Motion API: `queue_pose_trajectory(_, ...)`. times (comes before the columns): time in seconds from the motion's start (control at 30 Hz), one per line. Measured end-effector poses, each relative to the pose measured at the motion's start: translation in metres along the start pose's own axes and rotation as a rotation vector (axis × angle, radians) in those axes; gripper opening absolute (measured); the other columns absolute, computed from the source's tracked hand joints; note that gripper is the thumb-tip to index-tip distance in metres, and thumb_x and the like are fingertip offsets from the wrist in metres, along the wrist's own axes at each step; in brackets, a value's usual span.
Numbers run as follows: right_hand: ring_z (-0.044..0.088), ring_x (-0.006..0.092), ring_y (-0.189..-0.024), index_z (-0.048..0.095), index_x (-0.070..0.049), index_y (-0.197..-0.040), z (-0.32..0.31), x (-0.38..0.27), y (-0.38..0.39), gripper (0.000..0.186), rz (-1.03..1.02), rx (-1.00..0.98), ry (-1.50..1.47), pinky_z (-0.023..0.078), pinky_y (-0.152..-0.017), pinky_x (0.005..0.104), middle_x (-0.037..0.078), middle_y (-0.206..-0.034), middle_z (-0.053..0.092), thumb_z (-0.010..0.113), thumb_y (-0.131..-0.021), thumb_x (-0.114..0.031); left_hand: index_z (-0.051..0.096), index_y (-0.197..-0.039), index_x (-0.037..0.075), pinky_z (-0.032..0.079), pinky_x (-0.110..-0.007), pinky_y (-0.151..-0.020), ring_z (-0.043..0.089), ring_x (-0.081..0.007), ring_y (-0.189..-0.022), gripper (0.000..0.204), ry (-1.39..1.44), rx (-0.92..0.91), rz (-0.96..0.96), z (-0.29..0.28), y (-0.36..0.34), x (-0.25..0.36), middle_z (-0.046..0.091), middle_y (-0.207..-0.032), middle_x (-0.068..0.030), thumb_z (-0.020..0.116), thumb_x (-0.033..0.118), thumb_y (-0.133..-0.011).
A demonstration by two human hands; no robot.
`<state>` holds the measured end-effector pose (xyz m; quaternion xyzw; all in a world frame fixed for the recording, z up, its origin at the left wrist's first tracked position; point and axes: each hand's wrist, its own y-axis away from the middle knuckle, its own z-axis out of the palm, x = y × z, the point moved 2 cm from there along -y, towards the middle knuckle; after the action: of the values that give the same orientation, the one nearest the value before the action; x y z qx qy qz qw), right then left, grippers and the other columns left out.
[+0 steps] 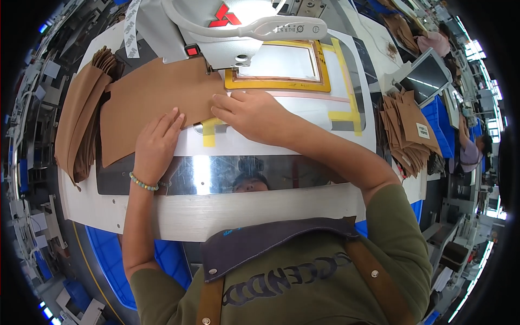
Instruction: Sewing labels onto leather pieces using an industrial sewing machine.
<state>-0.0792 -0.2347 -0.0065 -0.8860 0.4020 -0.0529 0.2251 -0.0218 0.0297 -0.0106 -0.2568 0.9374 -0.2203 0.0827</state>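
"Brown cloth (162, 97): where?"
"Flat on our workshop table (260, 208), partly hidden by the machine (211, 49). Our left hand (155, 143) rests open on it; our right hand (254, 116) curls at its edge, grip unclear."

Bright — w/ tube lights (475, 51) at R edge; glare streak on metal plate (219, 176) — corners blk, edges bent.

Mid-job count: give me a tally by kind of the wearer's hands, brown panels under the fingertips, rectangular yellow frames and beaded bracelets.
Hands: 2 (left hand, right hand)
Brown panel: 1
Yellow frame: 1
Beaded bracelet: 1
Total: 5
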Motion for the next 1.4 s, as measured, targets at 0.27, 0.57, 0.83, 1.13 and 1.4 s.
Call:
queue_pose_trajectory(0.27,0.067,0.0188,-0.088,0.067,-0.007,-0.092,0.024,-0.003,-0.007,0.016,-0.060,0.049,0.263,0.055,-0.064,0.0294,0.003,-0.091,0.064,0.077,-0.079,-0.008,0.076,-0.117,0.000,0.059,-0.042,-0.092,0.073,-0.0308,-0.108,0.022,-0.162,-0.026,-0.191,-0.027,0.085,-0.049,0.076,-0.125,-0.0107,0.070,0.005,-0.096)
queue_pose_trajectory(0.57,0.065,0.0158,-0.085,0.066,-0.010,-0.078,0.018,-0.005,-0.007,0.013,-0.096,0.053,0.327,0.050,-0.058,0.0266,0.002,-0.080,0.060,0.078,-0.077,-0.008,0.075,-0.117,-0.001,0.059,-0.041,-0.092,0.073,-0.0325,-0.107,0.021,-0.264,-0.111,-0.366,-0.044,0.127,-0.111,0.075,-0.119,-0.0119,0.064,0.003,-0.099)
queue_pose_trajectory(0.83,0.062,0.0163,-0.080,0.064,-0.011,-0.076,0.012,0.014,0.007,0.012,-0.011,0.112,0.432,0.049,-0.063,0.0288,0.002,-0.081,0.056,0.075,-0.076,-0.011,0.076,-0.114,0.002,0.059,-0.041,-0.083,0.071,-0.0311,-0.096,0.020,-0.238,-0.060,-0.376,-0.029,0.110,-0.103,0.072,-0.108,-0.0108,0.067,0.001,-0.096)
queue_pose_trajectory(1.13,0.063,0.0175,-0.086,0.065,-0.009,-0.080,-0.042,0.044,0.067,0.007,-0.001,0.058,0.447,0.050,-0.070,0.0295,0.003,-0.089,0.059,0.072,-0.078,-0.010,0.073,-0.106,-0.001,0.057,-0.042,-0.081,0.070,-0.0346,-0.091,0.011,0.010,0.065,-0.259,-0.001,0.043,-0.086,0.071,-0.102,-0.0145,0.072,0.002,-0.096)
queue_pose_trajectory(1.4,0.065,0.0181,-0.090,0.066,-0.008,-0.082,-0.092,0.085,0.157,0.008,0.087,-0.222,0.642,0.054,-0.071,0.0312,0.003,-0.093,0.063,0.072,-0.077,-0.008,0.073,-0.107,-0.003,0.056,-0.039,-0.081,0.068,-0.0296,-0.094,0.021,0.130,0.065,0.100,0.041,-0.055,-0.034,0.070,-0.102,-0.0122,0.070,-0.003,-0.086)
